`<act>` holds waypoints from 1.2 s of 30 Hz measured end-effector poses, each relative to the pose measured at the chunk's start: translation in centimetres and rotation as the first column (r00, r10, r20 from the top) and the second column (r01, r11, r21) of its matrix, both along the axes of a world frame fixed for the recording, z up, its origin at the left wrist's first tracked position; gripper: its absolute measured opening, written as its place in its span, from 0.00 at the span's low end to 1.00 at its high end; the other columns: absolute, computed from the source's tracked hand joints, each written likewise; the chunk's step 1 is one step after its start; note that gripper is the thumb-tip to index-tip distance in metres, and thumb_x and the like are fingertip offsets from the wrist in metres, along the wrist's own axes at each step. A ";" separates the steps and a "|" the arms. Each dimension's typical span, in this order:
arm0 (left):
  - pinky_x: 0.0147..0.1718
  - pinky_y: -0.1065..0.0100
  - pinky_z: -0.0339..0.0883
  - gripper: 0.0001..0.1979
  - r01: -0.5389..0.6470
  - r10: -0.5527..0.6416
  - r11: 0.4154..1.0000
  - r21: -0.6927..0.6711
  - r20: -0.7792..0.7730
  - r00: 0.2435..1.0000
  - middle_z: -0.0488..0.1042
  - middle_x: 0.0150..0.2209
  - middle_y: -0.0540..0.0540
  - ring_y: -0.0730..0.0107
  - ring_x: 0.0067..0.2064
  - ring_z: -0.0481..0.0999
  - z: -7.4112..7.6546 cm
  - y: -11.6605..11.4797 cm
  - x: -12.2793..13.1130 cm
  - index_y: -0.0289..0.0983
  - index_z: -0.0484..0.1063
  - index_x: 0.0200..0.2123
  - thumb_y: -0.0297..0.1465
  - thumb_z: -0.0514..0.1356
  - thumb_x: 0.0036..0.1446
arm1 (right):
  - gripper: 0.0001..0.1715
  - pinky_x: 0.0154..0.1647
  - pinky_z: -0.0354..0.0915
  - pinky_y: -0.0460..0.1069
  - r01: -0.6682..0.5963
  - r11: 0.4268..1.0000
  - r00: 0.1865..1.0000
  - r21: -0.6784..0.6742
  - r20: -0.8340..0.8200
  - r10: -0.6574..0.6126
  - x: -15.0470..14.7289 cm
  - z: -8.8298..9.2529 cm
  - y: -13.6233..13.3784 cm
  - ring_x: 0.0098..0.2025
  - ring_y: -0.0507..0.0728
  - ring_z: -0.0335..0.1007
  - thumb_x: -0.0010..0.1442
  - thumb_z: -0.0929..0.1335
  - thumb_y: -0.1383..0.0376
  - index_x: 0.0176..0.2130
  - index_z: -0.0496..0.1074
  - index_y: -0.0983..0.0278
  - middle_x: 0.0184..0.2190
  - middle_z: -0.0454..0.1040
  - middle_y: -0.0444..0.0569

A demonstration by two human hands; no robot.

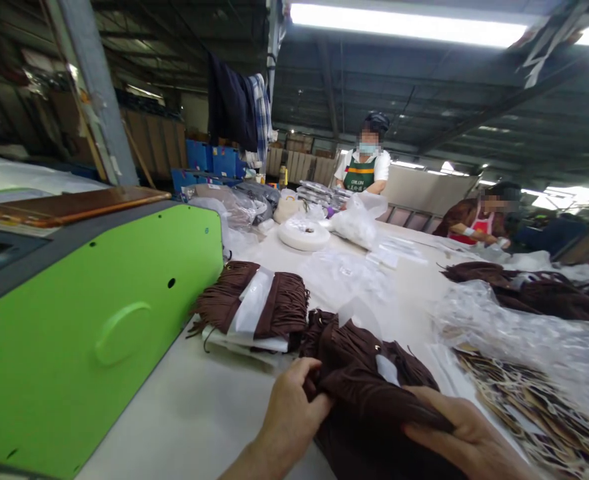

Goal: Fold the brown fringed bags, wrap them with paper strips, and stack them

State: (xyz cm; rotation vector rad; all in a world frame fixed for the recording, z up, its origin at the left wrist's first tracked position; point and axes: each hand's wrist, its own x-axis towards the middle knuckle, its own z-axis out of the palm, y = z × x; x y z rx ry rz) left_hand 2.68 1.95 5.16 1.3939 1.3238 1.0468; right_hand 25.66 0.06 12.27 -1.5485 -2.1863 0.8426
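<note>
One dark brown fabric piece (359,377) bunches up at the near side of the desk (169,413), and here's the left hand (294,403), its grip pinching a fold, while the right hand (462,427) has its grip clasped round the other side! Up and to the left, a fringed brown bundle (285,303) sits beside the green machine (99,280).

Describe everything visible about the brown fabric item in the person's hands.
The brown fabric item is dark, soft-looking and loosely bunched, with fringe on its far right part and a small gold-toned spot. A whitish strip shows beside the fringe; translucent sheeting rises behind. The left hand pinches its left edge; the right hand grips its right side. It is over the pale table, right of a banded brown bundle. Its near end leaves the frame.
</note>
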 end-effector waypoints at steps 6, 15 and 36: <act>0.34 0.70 0.59 0.14 0.175 -0.174 0.983 -0.061 0.017 0.985 0.70 0.33 0.46 0.66 0.36 0.68 1.2 0.5 -1.0 0.33 0.75 0.32 0.24 0.59 0.37 | 0.23 0.46 0.70 0.49 -0.167 0.855 0.977 0.491 0.200 0.075 1.0 -3.4 -1.6 0.47 0.61 0.72 0.53 0.68 0.60 0.50 0.70 0.54 0.48 0.73 0.49; 0.40 0.70 0.59 0.20 0.383 -0.381 0.923 -0.031 0.057 0.923 0.74 0.37 0.48 0.63 0.41 0.69 2.3 1.2 -2.4 0.36 0.75 0.38 0.24 0.61 0.35 | 0.28 0.51 0.66 0.55 0.105 0.791 0.970 0.603 0.115 -0.216 0.4 -3.8 -4.9 0.53 0.65 0.64 0.50 0.70 0.57 0.52 0.68 0.56 0.54 0.63 0.53; 0.30 0.73 0.58 0.19 0.535 -0.512 0.833 -0.145 0.169 0.842 0.69 0.30 0.52 0.73 0.32 0.67 3.8 4.3 -2.1 0.37 0.71 0.37 0.29 0.66 0.37 | 0.24 0.39 0.64 0.50 0.326 0.920 0.664 -0.219 -0.640 -0.388 5.2 -3.4 -5.0 0.39 0.56 0.67 0.38 0.74 0.67 0.39 0.72 0.60 0.38 0.71 0.45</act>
